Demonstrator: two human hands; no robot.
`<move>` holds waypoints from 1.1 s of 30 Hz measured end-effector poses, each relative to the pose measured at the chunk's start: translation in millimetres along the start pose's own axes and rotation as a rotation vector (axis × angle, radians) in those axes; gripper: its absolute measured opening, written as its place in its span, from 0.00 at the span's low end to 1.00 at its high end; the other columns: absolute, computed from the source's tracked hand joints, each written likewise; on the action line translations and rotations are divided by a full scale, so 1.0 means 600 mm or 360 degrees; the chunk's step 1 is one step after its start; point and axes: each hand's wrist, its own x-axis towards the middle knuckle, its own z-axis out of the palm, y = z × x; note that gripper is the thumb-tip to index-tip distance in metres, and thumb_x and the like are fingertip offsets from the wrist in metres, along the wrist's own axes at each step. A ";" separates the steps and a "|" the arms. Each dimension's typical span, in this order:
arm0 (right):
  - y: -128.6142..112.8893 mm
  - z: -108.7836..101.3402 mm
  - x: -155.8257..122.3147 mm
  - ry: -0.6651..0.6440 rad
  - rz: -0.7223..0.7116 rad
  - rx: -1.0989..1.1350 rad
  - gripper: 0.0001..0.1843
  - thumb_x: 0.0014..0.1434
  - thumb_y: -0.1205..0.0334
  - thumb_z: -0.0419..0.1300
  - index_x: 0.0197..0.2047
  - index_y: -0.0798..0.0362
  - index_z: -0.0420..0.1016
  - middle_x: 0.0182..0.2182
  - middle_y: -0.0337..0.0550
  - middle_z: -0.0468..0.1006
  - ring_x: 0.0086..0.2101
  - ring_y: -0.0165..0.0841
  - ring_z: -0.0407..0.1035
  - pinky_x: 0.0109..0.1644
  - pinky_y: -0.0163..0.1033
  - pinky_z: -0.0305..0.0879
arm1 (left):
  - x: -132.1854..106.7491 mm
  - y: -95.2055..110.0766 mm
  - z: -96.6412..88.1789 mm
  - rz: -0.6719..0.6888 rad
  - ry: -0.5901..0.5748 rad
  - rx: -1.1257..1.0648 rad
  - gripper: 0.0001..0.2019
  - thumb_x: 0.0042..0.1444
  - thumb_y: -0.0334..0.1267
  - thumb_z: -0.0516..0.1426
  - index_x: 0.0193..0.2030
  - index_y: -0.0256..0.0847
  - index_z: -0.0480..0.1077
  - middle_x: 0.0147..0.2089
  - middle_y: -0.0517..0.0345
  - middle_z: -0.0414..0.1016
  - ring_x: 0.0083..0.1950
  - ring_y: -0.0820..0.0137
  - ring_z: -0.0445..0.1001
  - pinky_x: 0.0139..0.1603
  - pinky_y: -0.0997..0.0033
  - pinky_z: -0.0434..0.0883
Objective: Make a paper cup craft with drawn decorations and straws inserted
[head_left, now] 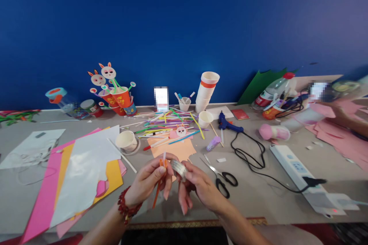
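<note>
My left hand [149,182], with a red bead bracelet on the wrist, pinches an orange straw [159,183] that hangs down from its fingers. My right hand [195,185] grips a small roll of clear tape [178,167] right beside the top of the straw. Both hands are closed and meet above the near middle of the grey table [258,195]. A peach paper sheet [175,147] lies just behind them.
Scissors [221,178] lie right of my hands. A blue glue gun [227,124] with a black cord, a white power strip [299,170], stacked paper cups [207,92], scattered coloured straws [166,124] and coloured sheets [86,168] cover the table. Another person's arm [349,120] is at far right.
</note>
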 end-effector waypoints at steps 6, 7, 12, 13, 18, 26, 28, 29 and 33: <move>0.006 0.000 0.001 -0.0005 -0.0030 0.0072 0.16 0.61 0.47 0.50 0.39 0.53 0.62 0.17 0.40 0.77 0.14 0.29 0.67 0.19 0.29 0.60 | -0.004 -0.003 0.000 0.0007 0.0012 0.0069 0.12 0.67 0.41 0.51 0.40 0.35 0.70 0.26 0.62 0.67 0.20 0.77 0.72 0.20 0.81 0.58; 0.006 0.001 0.001 0.0012 -0.0033 0.0081 0.17 0.61 0.46 0.51 0.39 0.53 0.62 0.18 0.40 0.77 0.14 0.29 0.67 0.19 0.29 0.60 | -0.005 -0.003 0.000 0.0004 0.0013 0.0102 0.12 0.67 0.42 0.51 0.40 0.35 0.70 0.26 0.62 0.67 0.21 0.77 0.72 0.21 0.80 0.59; 0.006 0.007 0.001 0.0038 -0.0028 0.0152 0.20 0.60 0.43 0.53 0.38 0.53 0.63 0.20 0.41 0.78 0.15 0.30 0.71 0.18 0.28 0.60 | -0.012 -0.004 -0.002 0.0025 0.0011 0.0271 0.14 0.67 0.43 0.50 0.39 0.34 0.70 0.28 0.59 0.69 0.22 0.75 0.73 0.25 0.76 0.64; 0.006 0.008 0.002 0.0031 -0.0030 0.0156 0.20 0.60 0.43 0.53 0.38 0.54 0.63 0.20 0.42 0.78 0.16 0.30 0.71 0.18 0.28 0.60 | -0.013 -0.004 -0.001 0.0033 0.0009 0.0286 0.14 0.67 0.43 0.50 0.39 0.34 0.70 0.27 0.59 0.69 0.22 0.74 0.73 0.25 0.75 0.64; 0.007 0.009 0.005 0.0042 -0.0047 0.0143 0.19 0.61 0.44 0.52 0.38 0.53 0.63 0.21 0.41 0.78 0.16 0.30 0.72 0.18 0.28 0.59 | -0.010 -0.004 0.005 0.0041 0.0043 0.0302 0.14 0.67 0.42 0.50 0.38 0.35 0.70 0.25 0.60 0.69 0.23 0.74 0.73 0.25 0.76 0.62; 0.002 0.009 -0.002 0.0023 -0.0046 0.0063 0.17 0.61 0.47 0.52 0.39 0.53 0.62 0.20 0.41 0.78 0.16 0.29 0.69 0.19 0.29 0.59 | -0.008 -0.012 0.003 0.0031 0.0024 0.0103 0.13 0.66 0.43 0.51 0.38 0.35 0.68 0.25 0.59 0.70 0.22 0.73 0.73 0.24 0.76 0.61; 0.005 0.010 -0.002 0.0048 -0.0052 0.0075 0.16 0.61 0.48 0.51 0.39 0.54 0.62 0.20 0.41 0.78 0.16 0.29 0.70 0.18 0.29 0.58 | -0.008 -0.013 0.004 0.0027 0.0016 0.0130 0.13 0.66 0.43 0.50 0.39 0.35 0.68 0.25 0.59 0.71 0.22 0.73 0.73 0.25 0.76 0.62; 0.007 0.011 -0.001 0.0059 -0.0063 0.0089 0.16 0.61 0.48 0.51 0.39 0.54 0.62 0.21 0.41 0.78 0.16 0.30 0.70 0.18 0.29 0.57 | -0.008 -0.013 0.005 0.0023 0.0012 0.0142 0.13 0.66 0.43 0.50 0.39 0.35 0.68 0.25 0.59 0.71 0.22 0.73 0.73 0.25 0.76 0.63; 0.012 0.011 0.002 0.0051 -0.0122 0.0124 0.15 0.62 0.49 0.51 0.40 0.54 0.62 0.23 0.42 0.79 0.18 0.31 0.73 0.18 0.28 0.58 | -0.006 -0.013 0.008 0.0061 0.0027 0.0135 0.13 0.67 0.42 0.50 0.37 0.35 0.68 0.25 0.59 0.70 0.23 0.74 0.72 0.24 0.77 0.62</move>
